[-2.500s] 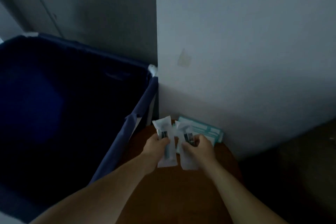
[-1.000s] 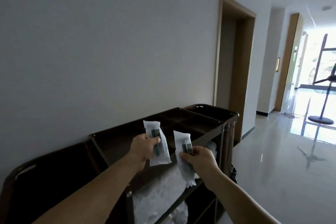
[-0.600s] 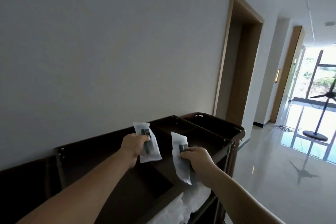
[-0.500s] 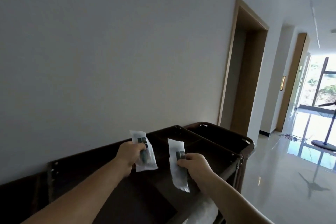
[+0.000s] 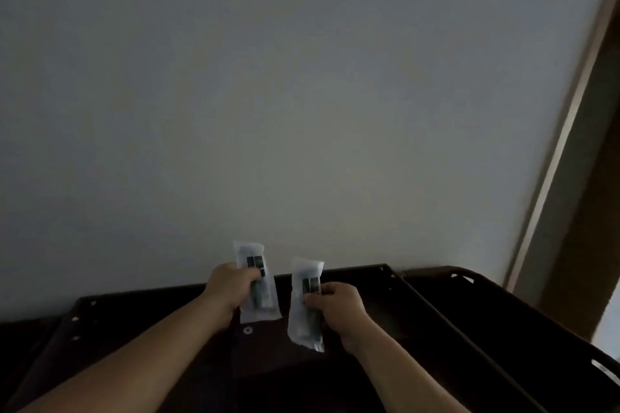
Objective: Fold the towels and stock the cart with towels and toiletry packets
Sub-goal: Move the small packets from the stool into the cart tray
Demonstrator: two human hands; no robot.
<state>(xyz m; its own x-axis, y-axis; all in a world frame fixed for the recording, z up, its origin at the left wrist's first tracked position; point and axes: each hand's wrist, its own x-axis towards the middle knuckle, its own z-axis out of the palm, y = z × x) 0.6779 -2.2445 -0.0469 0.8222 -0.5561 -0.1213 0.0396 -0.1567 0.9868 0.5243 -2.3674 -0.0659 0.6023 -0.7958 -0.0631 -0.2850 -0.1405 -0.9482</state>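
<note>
2 outstretched hands [image 5: 231, 290] [image 5: 339, 307] around upright packets [image 5: 250, 253] [image 5: 306, 329]

Two bare limbs are showing in the near half of the scene. The left forearm [image 5: 134, 362] is running uncovered from the near left edge to the wrist, with skin showing along all of its visible length. The right forearm [image 5: 406, 372] is likewise showing uncovered, from the near edge right of centre to the wrist. The left hand [image 5: 231, 288] and the right hand [image 5: 339, 303] are both appearing bare-skinned, the right one showing its knuckle ridge. Low light is dimming both arms and blurring the nails and finer skin detail, so these cannot be told.
</note>
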